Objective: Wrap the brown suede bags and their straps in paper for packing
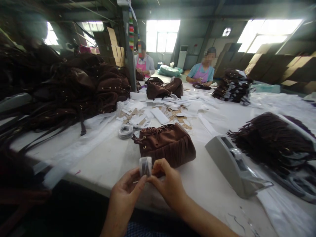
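Note:
Near the table's front edge, my left hand (127, 187) and my right hand (169, 182) both pinch a small piece wrapped in clear plastic (145, 165). What lies inside the wrap looks dark, but I cannot make it out. Just beyond my fingers, a brown fringed bag (170, 144) lies on its side on the white table (98, 164), its drawstring end with gold eyelets to the left. A coil wrapped in plastic (125, 131) rests behind the bag's left end.
A grey tape dispenser (229, 168) stands to the right, beside dark fringed bags (278, 138). Brown bags are heaped (98, 79) at the left. Paper and card pieces (160, 115) lie mid-table. Two people in pink aprons work at the far side.

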### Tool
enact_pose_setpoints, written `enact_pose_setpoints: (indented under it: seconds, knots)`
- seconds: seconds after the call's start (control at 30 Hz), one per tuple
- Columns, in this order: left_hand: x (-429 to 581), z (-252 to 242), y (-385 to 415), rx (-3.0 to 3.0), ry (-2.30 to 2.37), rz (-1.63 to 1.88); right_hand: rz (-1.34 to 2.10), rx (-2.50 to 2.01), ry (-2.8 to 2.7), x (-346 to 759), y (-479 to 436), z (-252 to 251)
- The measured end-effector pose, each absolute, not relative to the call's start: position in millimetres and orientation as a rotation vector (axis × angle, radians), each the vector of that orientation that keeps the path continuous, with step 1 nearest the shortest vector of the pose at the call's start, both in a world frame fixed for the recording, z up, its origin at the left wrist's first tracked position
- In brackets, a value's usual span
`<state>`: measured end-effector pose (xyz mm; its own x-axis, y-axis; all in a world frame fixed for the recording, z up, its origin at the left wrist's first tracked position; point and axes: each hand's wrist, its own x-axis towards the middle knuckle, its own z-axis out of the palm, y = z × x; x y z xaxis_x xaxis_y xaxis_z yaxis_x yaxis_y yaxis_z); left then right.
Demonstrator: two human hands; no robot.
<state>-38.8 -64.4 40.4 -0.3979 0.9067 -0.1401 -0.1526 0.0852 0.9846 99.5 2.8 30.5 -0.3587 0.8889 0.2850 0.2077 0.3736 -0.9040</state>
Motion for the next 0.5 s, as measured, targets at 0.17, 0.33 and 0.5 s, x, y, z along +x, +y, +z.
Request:
enact_pose_setpoints:
  seconds: [0.17,0.33,0.5]
  knots:
    - [-51,34,-56,0.788,1.411,1.48,0.995,-0.778,-2.227,106,20,63]
    - [-67,23,-47,0.917,1.47,1.446,0.786,-0.695,-2.492,95,90,141]
    - [-74,11,-41,1.096,1.465,1.442,0.205,-0.878,-2.764,26,216,157]
